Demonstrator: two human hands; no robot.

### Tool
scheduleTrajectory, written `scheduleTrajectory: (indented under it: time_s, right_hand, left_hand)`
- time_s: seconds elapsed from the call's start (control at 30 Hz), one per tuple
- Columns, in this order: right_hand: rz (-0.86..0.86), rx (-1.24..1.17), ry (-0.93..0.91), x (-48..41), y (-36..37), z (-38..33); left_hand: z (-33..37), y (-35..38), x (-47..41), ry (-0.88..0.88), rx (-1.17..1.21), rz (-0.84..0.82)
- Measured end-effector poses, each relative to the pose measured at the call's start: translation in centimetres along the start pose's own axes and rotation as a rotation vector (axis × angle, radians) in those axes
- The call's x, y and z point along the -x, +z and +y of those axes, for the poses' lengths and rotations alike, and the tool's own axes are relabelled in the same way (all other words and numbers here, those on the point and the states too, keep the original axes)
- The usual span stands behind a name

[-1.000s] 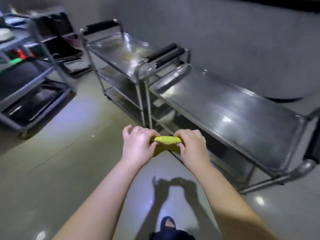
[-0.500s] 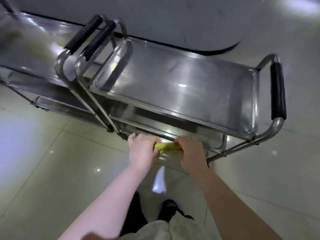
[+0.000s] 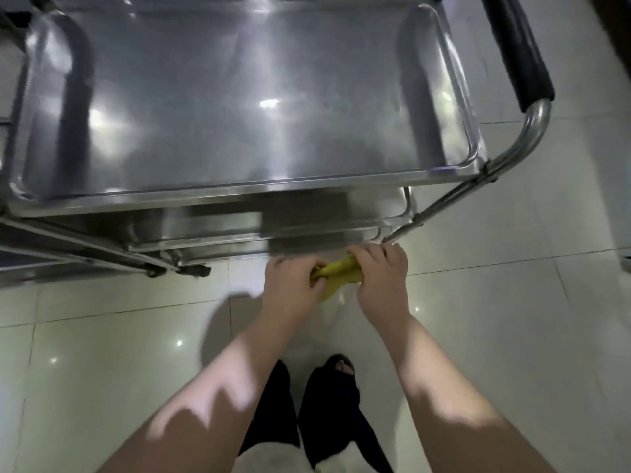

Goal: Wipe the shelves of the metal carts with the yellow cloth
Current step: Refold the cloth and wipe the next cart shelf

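Beside metal cart, one yellow cloth

Dim, shelf glare, soft blur, edge distortion

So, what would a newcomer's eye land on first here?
The yellow cloth, bunched between the left hand and right hand at centre, stands out brightest. Above it the gleaming top shelf of the metal cart fills the upper frame, its black handle at upper right.
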State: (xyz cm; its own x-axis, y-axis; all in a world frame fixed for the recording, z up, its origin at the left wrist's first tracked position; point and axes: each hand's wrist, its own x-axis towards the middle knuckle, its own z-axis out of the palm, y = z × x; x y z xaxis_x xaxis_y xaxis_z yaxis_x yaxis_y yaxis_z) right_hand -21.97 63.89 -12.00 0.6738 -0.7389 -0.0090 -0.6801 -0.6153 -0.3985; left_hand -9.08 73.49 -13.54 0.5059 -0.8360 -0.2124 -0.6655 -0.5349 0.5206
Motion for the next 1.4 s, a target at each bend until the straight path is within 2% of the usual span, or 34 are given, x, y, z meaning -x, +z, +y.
scheduleTrajectory:
  time_s: [0.1, 0.2, 0.3, 0.37, 0.43, 0.53, 0.7, 0.87, 0.97, 1.07, 1.13, 1.27, 1.33, 1.4]
  right_hand:
    - [0.020, 0.120, -0.043, -2.6, 4.5, 5.3]
    - [0.044, 0.328, -0.061, -7.0, 8.0, 11.9]
    - [0.075, 0.512, -0.117, -12.5, 10.3, 16.5]
    - [0.046, 0.647, -0.151, -16.3, 11.8, 17.6]
    - [-0.025, 0.663, -0.140, -19.5, 14.5, 18.4]
    - [-0.113, 0.454, -0.067, -21.9, 19.3, 20.1]
    - [-0.046, 0.261, 0.106, -21.5, 24.5, 23.2]
    - [-0.165, 0.225, 0.159, -22.6, 24.6, 25.0]
    - [-0.151, 0.208, 0.272, -24.2, 23.6, 26.1]
    - [-0.058, 0.219, 0.401, -25.6, 25.4, 23.7]
    - [-0.042, 0.222, 0.313, -26.9, 28.1, 18.5]
    - [-0.061, 0.151, -0.047, -26.4, 34.4, 7.5]
    - [-0.058, 0.117, -0.091, -26.1, 34.8, 6.6]
    - [-0.023, 0.133, -0.064, -26.9, 33.2, 10.0]
  left_hand:
    - [0.2, 6.3, -3.9, -0.030, 0.153, 0.001]
    - [1.9, 13.2, -8.9, -0.073, 0.364, -0.090]
    - [2.7, 18.5, -14.4, -0.116, 0.596, -0.086]
    - [1.3, 20.7, -17.8, 0.017, 0.546, -0.018]
    - [-1.6, 21.6, -20.8, 0.105, 0.416, 0.097]
    - [-7.5, 21.1, -23.9, 0.147, 0.155, 0.287]
    - [-16.2, 18.6, -26.7, 0.140, -0.161, 0.441]
    - [-20.2, 16.9, -29.9, 0.056, -0.452, 0.194]
    - [-21.5, 16.5, -31.2, 0.073, -0.513, 0.157]
    - [-22.3, 17.0, -31.7, 0.118, -0.447, 0.173]
    - [-22.7, 17.3, -31.9, 0.136, -0.421, 0.172]
    - [-23.4, 17.3, -32.0, 0.144, -0.415, 0.184]
    - [-23.7, 17.3, -32.0, 0.129, -0.407, 0.179]
    - [-24.0, 17.4, -32.0, 0.116, -0.410, 0.175]
